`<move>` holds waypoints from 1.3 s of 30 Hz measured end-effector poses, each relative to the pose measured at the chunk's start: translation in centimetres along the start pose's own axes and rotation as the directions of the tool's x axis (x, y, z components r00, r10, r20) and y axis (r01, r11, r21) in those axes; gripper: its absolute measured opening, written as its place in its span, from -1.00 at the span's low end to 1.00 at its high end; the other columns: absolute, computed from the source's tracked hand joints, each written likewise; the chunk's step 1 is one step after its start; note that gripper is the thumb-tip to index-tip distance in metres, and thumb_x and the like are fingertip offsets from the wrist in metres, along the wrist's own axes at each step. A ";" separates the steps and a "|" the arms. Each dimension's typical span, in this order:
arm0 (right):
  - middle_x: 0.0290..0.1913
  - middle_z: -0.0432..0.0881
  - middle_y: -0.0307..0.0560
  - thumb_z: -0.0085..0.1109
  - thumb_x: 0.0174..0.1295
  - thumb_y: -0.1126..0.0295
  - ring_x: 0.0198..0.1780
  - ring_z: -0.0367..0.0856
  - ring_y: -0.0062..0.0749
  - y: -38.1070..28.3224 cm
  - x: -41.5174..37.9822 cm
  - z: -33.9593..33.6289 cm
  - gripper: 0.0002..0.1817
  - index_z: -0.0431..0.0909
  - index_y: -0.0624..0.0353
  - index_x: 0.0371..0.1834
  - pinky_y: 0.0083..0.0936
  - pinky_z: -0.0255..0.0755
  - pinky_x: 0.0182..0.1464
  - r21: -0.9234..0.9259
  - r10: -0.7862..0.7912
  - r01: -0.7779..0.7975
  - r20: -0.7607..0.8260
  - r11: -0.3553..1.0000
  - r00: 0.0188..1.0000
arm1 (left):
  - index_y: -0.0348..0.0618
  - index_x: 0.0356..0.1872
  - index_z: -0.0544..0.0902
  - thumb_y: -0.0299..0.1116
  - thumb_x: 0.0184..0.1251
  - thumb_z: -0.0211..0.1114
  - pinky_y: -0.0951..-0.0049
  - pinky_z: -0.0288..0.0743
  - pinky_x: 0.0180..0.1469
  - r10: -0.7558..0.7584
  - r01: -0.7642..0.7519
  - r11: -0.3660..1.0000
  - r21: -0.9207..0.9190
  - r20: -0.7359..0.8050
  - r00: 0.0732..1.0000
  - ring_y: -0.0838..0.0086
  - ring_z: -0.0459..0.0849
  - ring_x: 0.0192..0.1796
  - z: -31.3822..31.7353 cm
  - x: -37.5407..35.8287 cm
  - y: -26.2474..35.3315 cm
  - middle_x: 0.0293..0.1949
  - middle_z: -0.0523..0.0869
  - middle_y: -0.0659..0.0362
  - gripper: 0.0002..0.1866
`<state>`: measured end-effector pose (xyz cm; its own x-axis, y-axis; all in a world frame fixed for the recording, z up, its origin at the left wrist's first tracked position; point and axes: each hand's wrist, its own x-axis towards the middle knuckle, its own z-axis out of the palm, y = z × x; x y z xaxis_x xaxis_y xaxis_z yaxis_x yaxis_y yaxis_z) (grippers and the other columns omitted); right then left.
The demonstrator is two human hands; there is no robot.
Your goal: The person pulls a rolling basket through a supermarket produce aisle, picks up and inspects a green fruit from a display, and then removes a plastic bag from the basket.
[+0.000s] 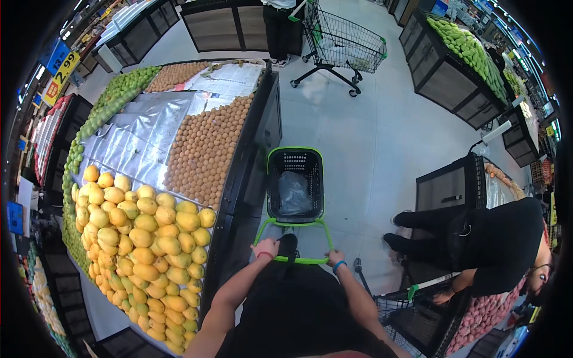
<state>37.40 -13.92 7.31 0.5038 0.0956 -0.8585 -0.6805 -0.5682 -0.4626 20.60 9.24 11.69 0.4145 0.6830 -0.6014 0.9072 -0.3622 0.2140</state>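
Note:
In front of me stands a small shopping cart with a black basket [274,206] and a green rim. A clear plastic bag [294,194] lies inside it, and I cannot make out its contents. My left hand [267,247], with a red band at the wrist, is wrapped round the left side of the green handle [307,260]. Gripping the handle's right side is my right hand [336,257], with a blue band at the wrist. To my left rises a pile of yellow mangoes [143,238], with small round brown fruits [209,149] beyond it.
Green fruits [113,98] line the stand's far edge. Ahead, a person in dark trousers [278,36] stands by a wire shopping cart [346,45]. On the right, another person in black [501,244] leans over a produce stand beside a second wire cart [406,319]. Green vegetables [468,53] fill a far-right stand.

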 end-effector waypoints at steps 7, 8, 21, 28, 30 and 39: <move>-0.56 0.43 -0.21 -0.06 0.23 0.47 -0.53 0.44 -0.40 -5.3 3.9 0.6 -0.93 0.40 0.15 -0.40 -0.37 0.39 -0.47 0.623 0.172 -0.143 0.012 0.769 0.985 | 0.04 -0.40 0.72 0.13 0.20 0.13 -0.05 0.26 0.14 0.183 -0.106 0.963 -0.248 0.316 0.931 0.25 0.66 -0.13 -0.1 5.9 1.4 -0.31 0.73 0.20 -0.59; -0.58 0.38 -0.23 -0.09 0.25 0.46 -0.54 0.41 -0.40 -5.5 4.8 0.4 -0.87 0.34 0.10 -0.47 -0.40 0.37 -0.43 0.725 0.114 -0.138 0.082 0.675 0.990 | -0.02 -0.43 0.72 0.07 0.22 0.17 0.09 0.37 0.08 0.239 -0.116 0.933 -0.340 0.347 0.907 0.28 0.67 -0.19 0.9 7.2 1.1 -0.36 0.73 0.19 -0.62; -0.66 0.26 -0.26 -0.13 0.17 0.41 -0.55 0.31 -0.37 -13.0 2.0 6.8 -0.84 0.24 0.09 -0.56 -0.44 0.36 -0.28 0.830 0.022 -0.222 0.246 0.511 0.969 | -0.23 -0.36 0.68 -0.35 0.26 0.23 0.51 0.49 -0.20 0.347 0.089 0.240 -0.967 0.171 0.922 0.53 0.66 -0.30 0.3 14.6 1.4 -0.37 0.72 0.12 -0.84; -0.77 0.13 -0.25 -0.14 0.15 0.41 -0.70 0.18 -0.38 -13.1 5.6 4.3 -0.87 0.25 0.15 -0.52 -0.38 0.33 -0.44 0.845 0.093 -0.057 0.008 0.532 0.996 | -0.35 -0.34 0.61 -0.10 0.40 -0.04 0.22 0.43 -0.10 0.014 -0.044 0.791 -0.610 -0.055 0.998 -0.04 0.59 -0.16 -0.7 15.3 -2.0 -0.34 0.66 -0.12 -0.54; -0.78 0.11 -0.26 -0.15 0.16 0.41 -0.73 0.16 -0.42 -12.3 7.0 3.3 -0.89 0.25 0.13 -0.50 -0.39 0.31 -0.49 0.859 0.089 -0.091 0.053 0.504 0.995 | -0.37 -0.32 0.59 -0.08 0.41 -0.08 0.19 0.40 -0.03 -0.048 -0.006 0.807 -0.591 -0.076 0.996 -0.13 0.54 -0.08 1.3 16.1 -3.5 -0.31 0.64 -0.17 -0.52; -0.77 0.07 -0.30 -0.14 0.13 0.39 -0.76 0.11 -0.54 -16.1 10.4 0.8 -0.88 0.24 0.07 -0.53 -0.47 0.25 -0.60 0.859 0.165 -0.081 -0.004 0.505 0.986 | -0.35 -0.07 0.57 -0.25 0.32 0.07 0.24 0.37 0.09 -0.232 0.193 0.744 -0.640 0.023 0.972 0.11 0.60 0.03 1.5 16.0 -6.1 -0.13 0.64 -0.18 -0.64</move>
<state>53.17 -3.14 5.66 0.3869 -0.0026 -0.9221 -0.8417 0.4075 -0.3543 21.58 21.42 -0.37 0.1906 0.7336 -0.6523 0.8007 0.2682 0.5356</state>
